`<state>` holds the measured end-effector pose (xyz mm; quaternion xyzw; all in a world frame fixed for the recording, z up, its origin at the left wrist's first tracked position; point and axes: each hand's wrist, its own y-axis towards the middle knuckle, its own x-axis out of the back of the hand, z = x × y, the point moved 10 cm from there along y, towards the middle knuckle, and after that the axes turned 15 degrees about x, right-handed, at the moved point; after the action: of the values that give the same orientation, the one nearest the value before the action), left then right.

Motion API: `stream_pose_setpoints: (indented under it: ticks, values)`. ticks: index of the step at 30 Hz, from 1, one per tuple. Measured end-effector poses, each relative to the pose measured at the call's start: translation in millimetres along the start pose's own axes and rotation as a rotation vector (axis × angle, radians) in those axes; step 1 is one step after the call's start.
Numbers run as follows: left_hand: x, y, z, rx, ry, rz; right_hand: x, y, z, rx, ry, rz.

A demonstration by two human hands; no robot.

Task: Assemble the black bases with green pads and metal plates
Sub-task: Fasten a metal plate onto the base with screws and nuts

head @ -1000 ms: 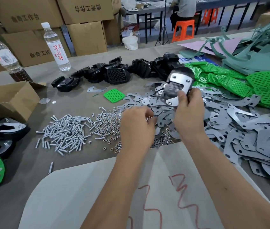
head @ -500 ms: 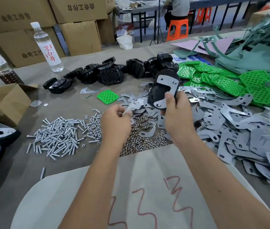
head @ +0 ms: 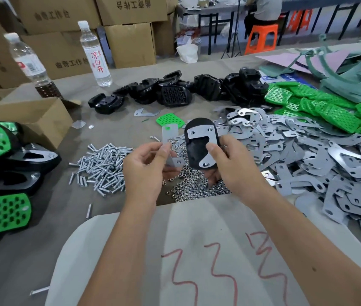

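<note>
R hand (head: 232, 171) grips black base (head: 193, 152) just above nut pile (head: 197, 186), thumb pinning plate (head: 201, 138) on it. L hand (head: 144, 171) pinches 2nd plate (head: 170, 138) just left of base. Risk: thumb eases, plate slides off holes; 2nd plate could seat misaligned.

A grey table (head: 119, 85) bears screws (head: 100, 171), nuts (head: 195, 186), metal plates (head: 307, 155), green pads (head: 321, 107), black bases (head: 175, 89).

Bottle (head: 95, 56): "凉白开"; boxes (head: 130, 44): "曲奇工作台".

black base (head: 197, 151), grey plate (head: 200, 134), green perforated pads (head: 329, 111)
</note>
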<state>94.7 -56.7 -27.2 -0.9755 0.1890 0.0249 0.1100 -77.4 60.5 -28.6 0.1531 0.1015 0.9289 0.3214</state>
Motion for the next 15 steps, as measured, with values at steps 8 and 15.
stream_pose_setpoints:
  ticks: [8, 15]
  values:
    - [-24.9, -3.5, 11.9, 0.050, 0.084, 0.146, -2.8, 0.8, 4.1, 0.083, -0.052, -0.005]
    - [-19.3, 3.9, 15.3, 0.042, 0.096, 0.099, -11.0, -0.5, 5.6, 0.119, -0.026, 0.034]
